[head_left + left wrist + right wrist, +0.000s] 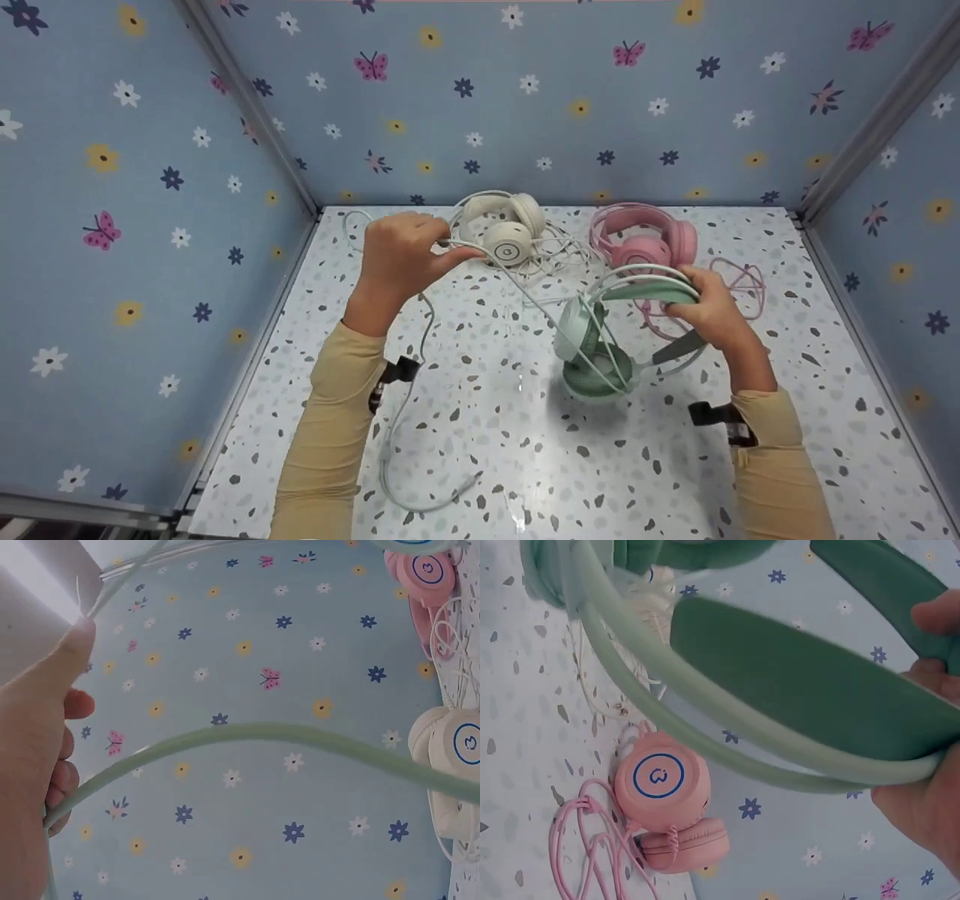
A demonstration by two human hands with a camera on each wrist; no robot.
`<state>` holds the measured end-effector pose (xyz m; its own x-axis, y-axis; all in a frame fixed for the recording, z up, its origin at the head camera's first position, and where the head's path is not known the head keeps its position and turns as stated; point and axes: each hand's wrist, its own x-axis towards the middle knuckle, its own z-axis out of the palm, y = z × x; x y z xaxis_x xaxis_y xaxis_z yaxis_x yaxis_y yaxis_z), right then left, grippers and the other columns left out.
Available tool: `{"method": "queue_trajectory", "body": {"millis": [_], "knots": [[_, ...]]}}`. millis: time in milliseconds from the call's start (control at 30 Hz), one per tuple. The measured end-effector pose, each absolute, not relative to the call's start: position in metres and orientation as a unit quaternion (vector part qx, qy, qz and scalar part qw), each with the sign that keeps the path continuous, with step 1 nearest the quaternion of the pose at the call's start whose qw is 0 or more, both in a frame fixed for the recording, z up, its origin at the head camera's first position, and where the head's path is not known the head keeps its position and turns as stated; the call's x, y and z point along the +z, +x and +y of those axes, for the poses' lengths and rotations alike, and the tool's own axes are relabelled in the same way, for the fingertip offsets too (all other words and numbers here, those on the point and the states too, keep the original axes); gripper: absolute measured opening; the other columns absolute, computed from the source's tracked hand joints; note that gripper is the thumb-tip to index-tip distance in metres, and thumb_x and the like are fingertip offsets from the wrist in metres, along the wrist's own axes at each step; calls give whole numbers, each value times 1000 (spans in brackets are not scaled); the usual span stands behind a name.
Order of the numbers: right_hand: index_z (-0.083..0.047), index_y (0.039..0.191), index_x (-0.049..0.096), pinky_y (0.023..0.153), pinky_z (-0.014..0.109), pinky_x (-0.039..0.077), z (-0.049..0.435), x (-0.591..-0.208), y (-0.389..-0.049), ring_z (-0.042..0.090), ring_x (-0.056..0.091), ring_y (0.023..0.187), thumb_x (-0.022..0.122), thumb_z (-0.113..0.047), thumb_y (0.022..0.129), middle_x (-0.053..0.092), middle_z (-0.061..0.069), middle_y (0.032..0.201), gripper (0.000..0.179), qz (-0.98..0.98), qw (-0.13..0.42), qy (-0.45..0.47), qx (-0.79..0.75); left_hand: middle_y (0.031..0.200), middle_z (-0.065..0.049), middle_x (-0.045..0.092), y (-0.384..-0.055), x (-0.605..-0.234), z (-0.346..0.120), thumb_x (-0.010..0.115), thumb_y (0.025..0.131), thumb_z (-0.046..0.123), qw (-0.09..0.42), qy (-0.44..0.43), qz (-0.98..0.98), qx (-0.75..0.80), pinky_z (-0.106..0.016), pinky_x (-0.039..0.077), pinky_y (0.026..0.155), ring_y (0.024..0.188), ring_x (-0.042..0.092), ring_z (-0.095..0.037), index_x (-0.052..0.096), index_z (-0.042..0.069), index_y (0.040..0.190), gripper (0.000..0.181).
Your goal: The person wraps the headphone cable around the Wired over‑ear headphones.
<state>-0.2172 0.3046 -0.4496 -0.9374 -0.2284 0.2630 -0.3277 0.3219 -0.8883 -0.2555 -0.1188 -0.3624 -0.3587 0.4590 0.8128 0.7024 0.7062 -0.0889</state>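
My right hand (pixel 716 311) grips the headband of the pale green headphones (pixel 600 379), whose dark green pad (pixel 802 694) fills much of the right wrist view. The ear cups hang tilted over the speckled table, left of that hand. Farther left, my raised left hand (pixel 405 251) holds the pale green cable (pixel 529 296), thumb pointing right along it. A stretch of this cable runs from the hand down across the ear cups. Another length drops beside the left forearm and curves along the table to a thin plug end (pixel 469 484). In the left wrist view the cable (pixel 262 733) arcs out from the curled fingers.
White headphones (pixel 529 214) with a bundled cable lie at the back middle of the table (pixel 510 450). Pink headphones (pixel 684 241) rest to their right, with a looped pink cable (pixel 761 292). Flower-patterned panels (pixel 525 112) enclose the back and both sides.
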Motion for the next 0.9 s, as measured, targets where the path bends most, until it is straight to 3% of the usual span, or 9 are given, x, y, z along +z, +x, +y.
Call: {"method": "queue_trajectory", "body": {"millis": [133,267,500,733,900], "knots": [[6,101,62,61,28,41,305,-463,-212,14,47,67,58,18,68,56,9,77,36,-788,5,219,575,50,2,40,-274,-362,-119,66,84,57,387,-350,-845,-121,-31,25,41,41,33,-15,46,14,60,54],[7,107,61,59,30,40,299,-463,-210,16,46,66,54,16,67,53,12,77,42,-736,-33,277,617,61,-1,48,-290,-359,-115,55,95,49,325,-360,-865,-130,-33,35,47,49,40,-17,54,11,74,43],[14,104,53,48,33,30,281,-465,-214,18,37,58,48,14,64,46,11,72,41,-602,-97,379,697,78,-5,53,-312,-368,-98,48,100,42,241,-343,-891,-175,-36,39,54,59,45,-20,61,9,91,37],[7,117,55,41,30,18,273,-485,-218,14,24,49,34,20,68,40,5,71,55,-329,-198,421,822,73,-2,51,-322,-441,-93,48,102,36,66,-309,-895,-316,-32,39,60,59,43,-16,57,10,85,33],[7,126,52,44,25,18,277,-507,-218,10,23,46,35,13,77,28,1,63,53,-175,-200,401,877,80,-4,56,-316,-500,-76,44,106,23,-46,-286,-867,-405,-33,43,65,65,47,-15,63,6,95,28]]}}
